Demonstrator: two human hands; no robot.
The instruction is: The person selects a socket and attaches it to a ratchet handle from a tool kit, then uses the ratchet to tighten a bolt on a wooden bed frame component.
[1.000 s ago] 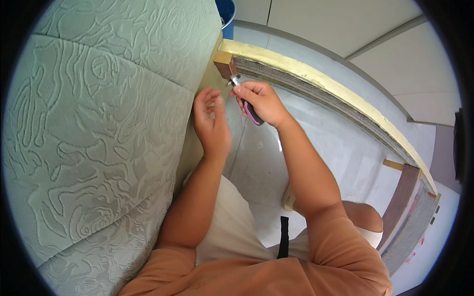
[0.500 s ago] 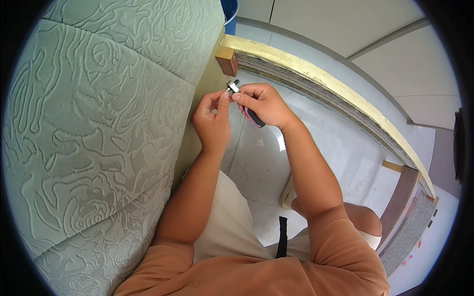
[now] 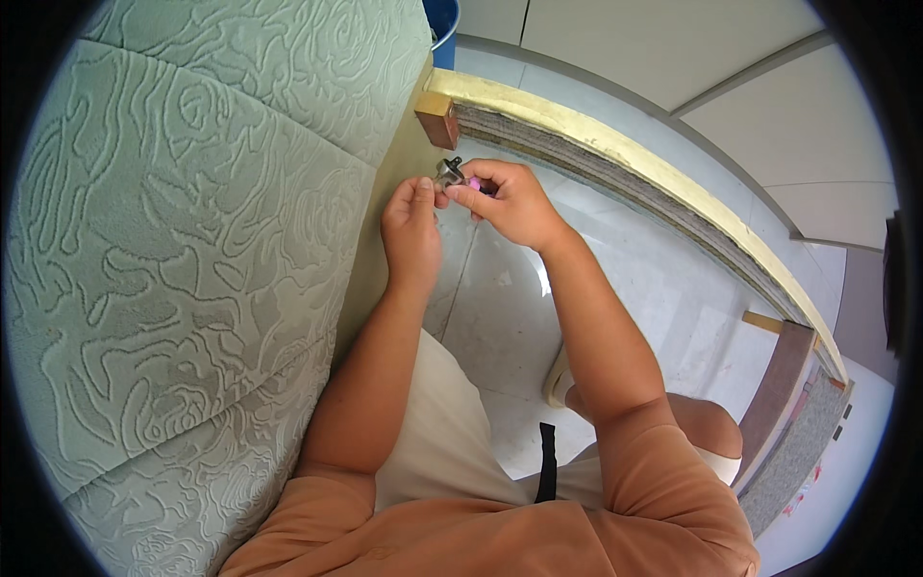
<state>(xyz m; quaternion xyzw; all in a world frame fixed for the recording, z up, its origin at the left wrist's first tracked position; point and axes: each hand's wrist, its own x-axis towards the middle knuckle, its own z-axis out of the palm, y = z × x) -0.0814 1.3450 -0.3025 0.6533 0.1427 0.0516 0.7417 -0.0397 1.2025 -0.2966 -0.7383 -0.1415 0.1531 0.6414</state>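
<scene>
My right hand (image 3: 510, 204) is closed around a hand tool (image 3: 449, 173) with a shiny metal head, a black stub on top and a pink-and-black handle. Most of its handle is hidden inside that hand; its exact kind is hard to make out. The fingertips of my left hand (image 3: 413, 210) are pinched together at the left side of the metal head, and whatever small part they may hold is covered. Both hands meet just below a short wooden leg (image 3: 437, 120), with the tool held in the air.
Pale green embossed upholstery (image 3: 192, 260) fills the left. A curved frame (image 3: 625, 149) with a yellowish edge and grey layered padding runs from the wooden leg to the lower right. Grey tiled floor (image 3: 490, 337) lies below my hands. A blue bucket (image 3: 442, 29) stands at the top.
My right hand has turned the tool, so its handle, which pointed down toward me, is now mostly hidden in the fingers. The left fingers stay pinched, slightly lower.
</scene>
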